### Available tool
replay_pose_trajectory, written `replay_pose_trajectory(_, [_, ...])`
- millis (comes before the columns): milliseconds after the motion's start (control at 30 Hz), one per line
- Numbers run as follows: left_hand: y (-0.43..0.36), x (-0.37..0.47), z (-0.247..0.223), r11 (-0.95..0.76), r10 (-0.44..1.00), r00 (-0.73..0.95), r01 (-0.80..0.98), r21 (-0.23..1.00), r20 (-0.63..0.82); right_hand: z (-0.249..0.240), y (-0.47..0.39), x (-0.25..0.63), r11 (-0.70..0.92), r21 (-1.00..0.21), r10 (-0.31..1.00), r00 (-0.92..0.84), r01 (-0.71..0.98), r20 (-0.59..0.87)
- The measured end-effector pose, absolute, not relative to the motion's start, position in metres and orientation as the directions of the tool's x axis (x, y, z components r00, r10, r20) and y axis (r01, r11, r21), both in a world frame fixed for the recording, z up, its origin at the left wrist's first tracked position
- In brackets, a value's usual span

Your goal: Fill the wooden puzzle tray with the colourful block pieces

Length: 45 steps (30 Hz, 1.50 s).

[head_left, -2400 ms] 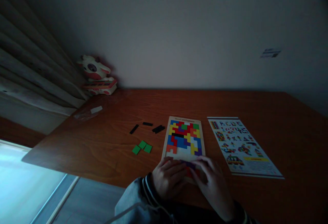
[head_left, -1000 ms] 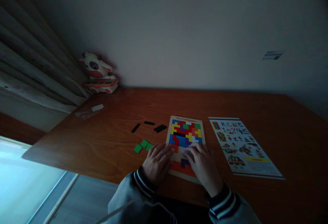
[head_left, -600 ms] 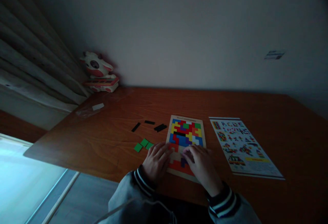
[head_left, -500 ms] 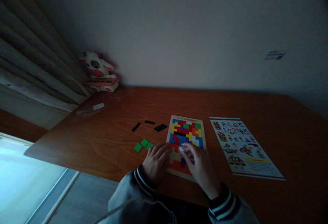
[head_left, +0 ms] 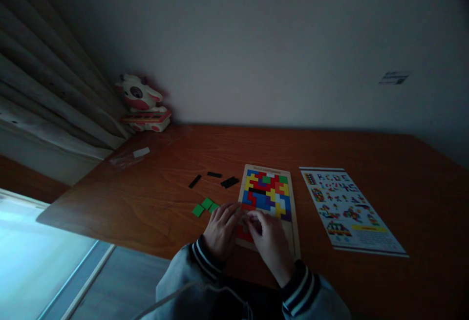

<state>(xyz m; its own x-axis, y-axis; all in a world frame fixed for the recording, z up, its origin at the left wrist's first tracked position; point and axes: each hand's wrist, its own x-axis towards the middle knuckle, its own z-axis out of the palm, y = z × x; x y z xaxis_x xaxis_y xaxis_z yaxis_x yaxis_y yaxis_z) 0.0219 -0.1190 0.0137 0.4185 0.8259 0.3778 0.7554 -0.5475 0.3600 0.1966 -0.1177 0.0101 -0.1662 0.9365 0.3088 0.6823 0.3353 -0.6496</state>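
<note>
Puzzle tray [head_left: 291,222] on the desk [head_left: 154,198] looks mostly filled: coloured blocks pack its far and middle rows, and only the near left corner, under the hands, seems unfinished, with a red piece [head_left: 242,234] showing there. Left hand [head_left: 222,229] rests flat, fingers spread, on the tray's left edge; right hand [head_left: 269,239] curls over that corner, whether pinching a piece I cannot tell. Green pieces [head_left: 204,207] and black pieces [head_left: 216,180] lie loose outside the tray, left of it; guide sheet [head_left: 348,210] lies to its right.

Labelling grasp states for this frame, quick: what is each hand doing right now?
Left hand: open, fingers spread flat on the wooden puzzle board.
Right hand: fingertips on the board's lower pieces; grip cannot be told.
</note>
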Motion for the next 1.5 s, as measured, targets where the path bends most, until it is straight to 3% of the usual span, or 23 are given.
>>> replay_pose_trajectory(200, [-0.119,0.022,0.011,-0.557,0.821,0.438,0.756,0.344,0.367,0.016,-0.116,0.197,0.342,-0.491,0.926,-0.198,0.802,0.322])
replay_pose_trajectory(433, [-0.118,0.020,0.009,-0.570,0.811,0.454,0.757,0.321,0.369,0.016,-0.120,0.197,0.318,-0.493,0.934,-0.179,0.810,0.308])
replay_pose_trajectory(733, [-0.119,0.027,0.017,-0.663,0.740,0.581,0.713,0.228,0.338,0.011,-0.159,0.242,0.485,-0.478,0.808,-0.167,0.732,0.565])
replay_pose_trajectory(1033, [-0.120,0.026,0.017,-0.699,0.709,0.558,0.638,0.323,0.431,0.004,-0.162,0.259,0.431,-0.492,0.838,-0.133,0.757,0.529])
replay_pose_trajectory(1500, [-0.121,0.031,0.022,-0.735,0.638,0.503,0.624,0.265,0.584,-0.003,-0.165,0.258,0.398,-0.486,0.867,-0.147,0.778,0.475])
